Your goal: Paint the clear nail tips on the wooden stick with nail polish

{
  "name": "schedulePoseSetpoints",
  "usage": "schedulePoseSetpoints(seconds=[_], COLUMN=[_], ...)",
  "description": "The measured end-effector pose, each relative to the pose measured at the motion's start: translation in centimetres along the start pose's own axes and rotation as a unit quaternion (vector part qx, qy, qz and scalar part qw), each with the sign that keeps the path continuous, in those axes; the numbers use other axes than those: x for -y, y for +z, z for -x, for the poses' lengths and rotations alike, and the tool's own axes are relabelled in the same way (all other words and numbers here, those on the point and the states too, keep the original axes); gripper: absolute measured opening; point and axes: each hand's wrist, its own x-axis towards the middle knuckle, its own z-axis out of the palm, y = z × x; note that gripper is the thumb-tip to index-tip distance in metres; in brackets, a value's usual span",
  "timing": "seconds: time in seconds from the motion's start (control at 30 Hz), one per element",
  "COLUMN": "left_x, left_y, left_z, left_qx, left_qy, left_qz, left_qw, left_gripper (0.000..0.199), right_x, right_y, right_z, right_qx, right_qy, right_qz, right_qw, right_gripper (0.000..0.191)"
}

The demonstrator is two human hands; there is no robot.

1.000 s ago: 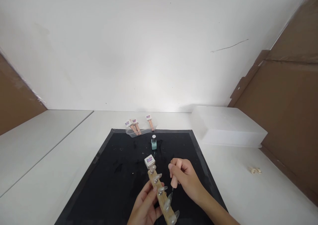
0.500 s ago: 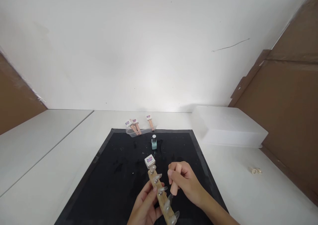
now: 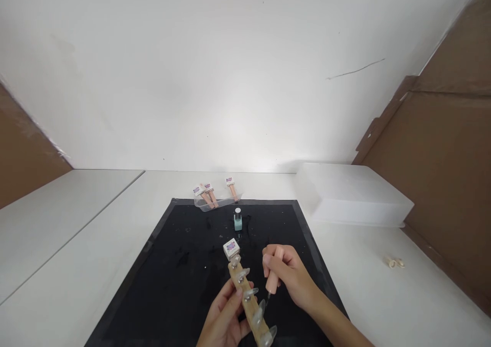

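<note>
My left hand [image 3: 226, 316] grips a wooden strip [image 3: 249, 306] that carries several clear false nail tips [image 3: 258, 314] in a row. My right hand [image 3: 289, 270] is closed around a nail polish brush with a pink handle [image 3: 275, 273]. Its thin dark brush end points down, close to the right side of one of the nearer nail tips; whether they touch I cannot tell. A small white square bottle [image 3: 231, 247] with a flower label sits just beyond the strip's far end.
On the black mat [image 3: 153, 285], a mint-green nail polish bottle [image 3: 238, 221] stands upright. Behind it, a clear tray [image 3: 201, 205] holds several pink-handled polish bottles [image 3: 209, 193]. A white box [image 3: 356, 193] stands at the right, and small cream rings [image 3: 392, 263] lie nearer on the white table.
My right hand has shifted slightly up and to the right with the pink-handled brush, whose thin end now shows beside a nail tip. My left hand and the strip have barely moved.
</note>
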Motion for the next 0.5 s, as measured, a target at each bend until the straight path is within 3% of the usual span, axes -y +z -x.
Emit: schedulePoseSetpoints(seconds=[0.2, 0.5], left_x=[0.2, 0.2], left_y=[-0.2, -0.2], left_z=[-0.6, 0.0], left_qx=[0.019, 0.003], left_qy=[0.007, -0.003], left_qz=[-0.014, 0.010], left_qw=[1.000, 1.000], left_gripper=[0.041, 0.050], right_x=[0.9, -0.6], right_y=[0.2, 0.1], right_z=[0.3, -0.3], right_qx=[0.061, -0.055], right_qy=[0.003, 0.012], right_qz=[-0.001, 0.008], right_qw=[0.998, 0.998], right_gripper=[0.036, 0.035])
